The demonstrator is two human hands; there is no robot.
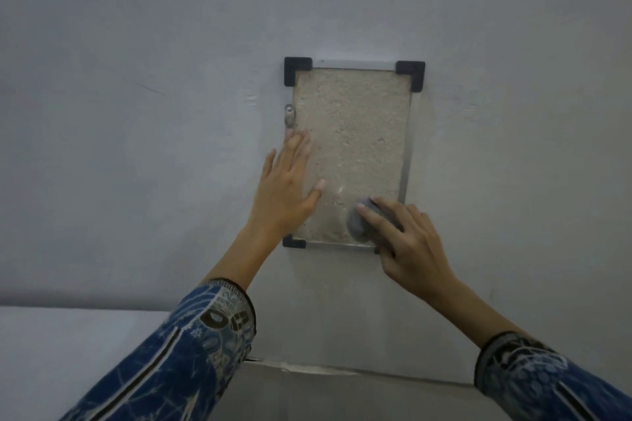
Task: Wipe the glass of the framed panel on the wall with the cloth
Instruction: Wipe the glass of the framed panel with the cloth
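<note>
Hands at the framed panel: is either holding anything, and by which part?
The right hand holds a bunched grey cloth, fingers spread over its top, against the lower right of the glass. The left hand holds nothing; it lies flat.

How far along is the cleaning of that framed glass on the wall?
Under way. The right hand holds the grey cloth against the glass at its lower right corner; the left hand rests flat on the left edge. No streaks show which parts are done, so the upper glass may remain.
</note>
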